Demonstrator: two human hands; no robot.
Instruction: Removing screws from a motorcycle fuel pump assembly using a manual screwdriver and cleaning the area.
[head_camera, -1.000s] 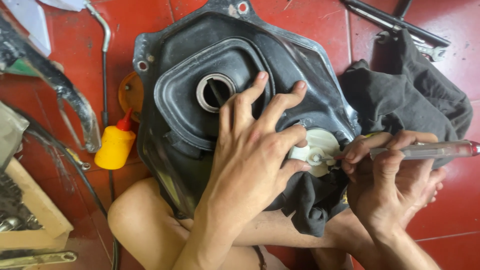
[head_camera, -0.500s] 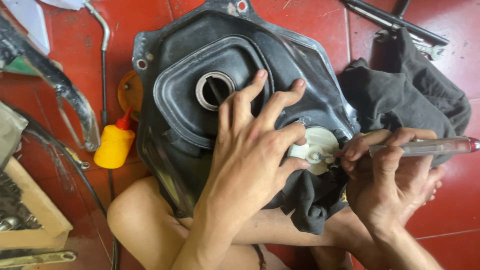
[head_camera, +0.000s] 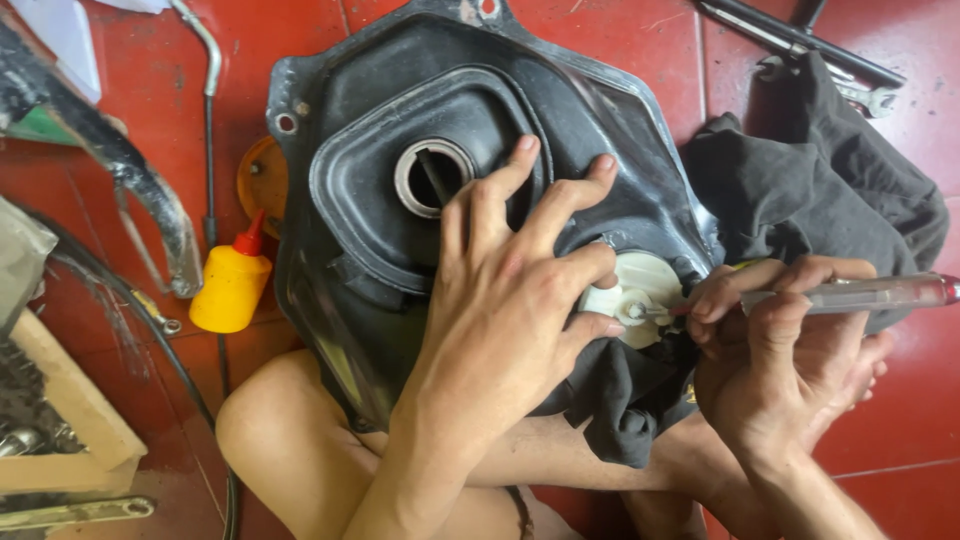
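Note:
A black fuel tank (head_camera: 390, 230) with a round metal filler opening (head_camera: 432, 176) lies on the red floor against my knee. My left hand (head_camera: 510, 300) lies flat on the tank, fingers spread, with the lower fingers against a white round plastic fitting (head_camera: 645, 290) set in the tank. My right hand (head_camera: 790, 360) grips a clear-handled screwdriver (head_camera: 850, 294). Its tip touches the white fitting beside my left fingertips.
A dark grey rag (head_camera: 810, 200) lies under and to the right of the tank. A yellow squeeze bottle with a red nozzle (head_camera: 232, 285) stands at the left. Metal tools (head_camera: 800, 45) lie at the top right, black cables and a wooden box (head_camera: 70, 440) at the left.
My left fingers have shifted slightly on the tank. The screwdriver tip stays on the white fitting, and the view has tilted a little.

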